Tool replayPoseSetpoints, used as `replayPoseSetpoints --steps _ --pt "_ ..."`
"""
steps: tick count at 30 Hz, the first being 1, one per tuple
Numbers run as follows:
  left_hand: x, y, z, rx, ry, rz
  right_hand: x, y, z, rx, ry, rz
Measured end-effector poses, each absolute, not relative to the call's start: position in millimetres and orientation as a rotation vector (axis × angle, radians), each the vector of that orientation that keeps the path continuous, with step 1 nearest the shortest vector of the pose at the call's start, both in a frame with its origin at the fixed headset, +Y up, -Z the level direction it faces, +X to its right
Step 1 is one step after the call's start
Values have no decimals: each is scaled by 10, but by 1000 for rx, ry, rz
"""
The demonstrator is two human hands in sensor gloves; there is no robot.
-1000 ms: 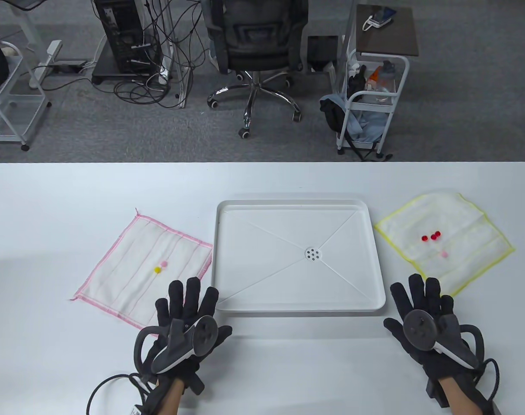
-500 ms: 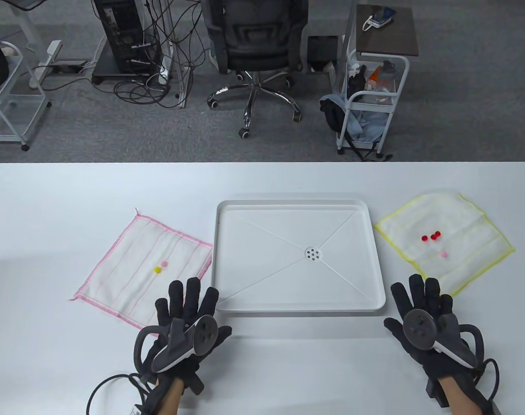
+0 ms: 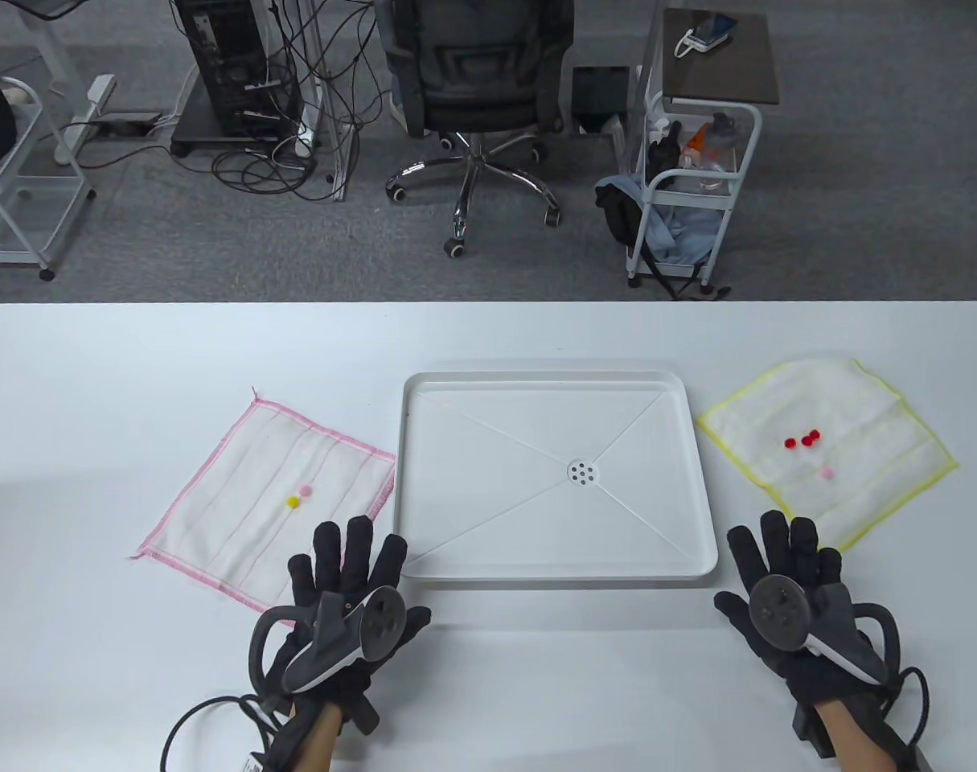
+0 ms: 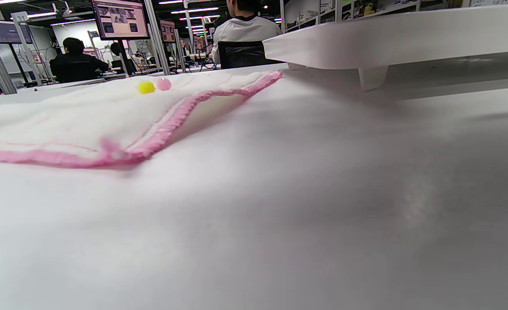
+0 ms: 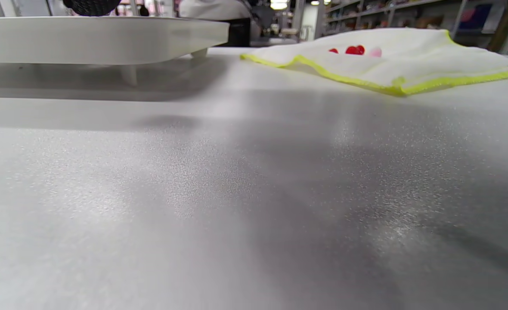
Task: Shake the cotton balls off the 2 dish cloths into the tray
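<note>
White worktop (image 3: 94, 386) from above: the tray (image 3: 424, 563) sits centred, a pink-edged cloth (image 3: 239, 515) left of it bearing a yellow ball (image 3: 293, 503) and a pink ball (image 3: 305, 490), and a yellow-edged cloth (image 3: 866, 458) right of it bearing red balls (image 3: 804, 440). Left hand (image 3: 339, 599) and right hand (image 3: 786, 595) lie flat, fingers spread, holding nothing. Left wrist view shows the pink-edged cloth's near corner; right wrist view shows the yellow-edged cloth's.

Tray (image 3: 701, 482) sits between two cloths (image 3: 239, 523) (image 3: 874, 474); cotton balls (image 3: 298, 497) on each.
</note>
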State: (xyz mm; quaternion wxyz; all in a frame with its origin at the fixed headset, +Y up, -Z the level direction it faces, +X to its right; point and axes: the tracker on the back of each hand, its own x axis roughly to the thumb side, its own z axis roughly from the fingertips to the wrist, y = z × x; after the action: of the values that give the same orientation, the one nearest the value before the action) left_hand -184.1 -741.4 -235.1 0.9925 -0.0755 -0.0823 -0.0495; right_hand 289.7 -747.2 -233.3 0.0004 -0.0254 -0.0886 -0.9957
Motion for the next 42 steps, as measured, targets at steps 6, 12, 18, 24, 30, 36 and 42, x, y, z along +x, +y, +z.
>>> replayPoseSetpoints --steps 6,12,18,24,30,36,42 --pt "-1853 -7416 -2353 -158 -158 -98 2933 -7456 -2356 -54 -278 -3151" --pt "-1858 -7418 -2355 -157 -158 -96 3308 -7440 -2532 213 -300 -3282" --pt "-1857 -7423 -2357 -167 -156 -104 3738 -7597 -2658 514 -453 -3347" --pt "-1856 -7428 -2360 -181 -156 -110 3920 -7762 -2684 646 -599 -3342" --pt "-1856 -7435 -2365 -191 -157 -112 3917 -7853 -2712 639 -723 -3308" --pt "-1853 -7441 -2363 -203 -162 -119 3821 -7811 -2672 579 -673 -3260" --pt "-1851 -7450 -2367 -211 -161 -123 3657 -7745 -2588 471 -684 -3184"
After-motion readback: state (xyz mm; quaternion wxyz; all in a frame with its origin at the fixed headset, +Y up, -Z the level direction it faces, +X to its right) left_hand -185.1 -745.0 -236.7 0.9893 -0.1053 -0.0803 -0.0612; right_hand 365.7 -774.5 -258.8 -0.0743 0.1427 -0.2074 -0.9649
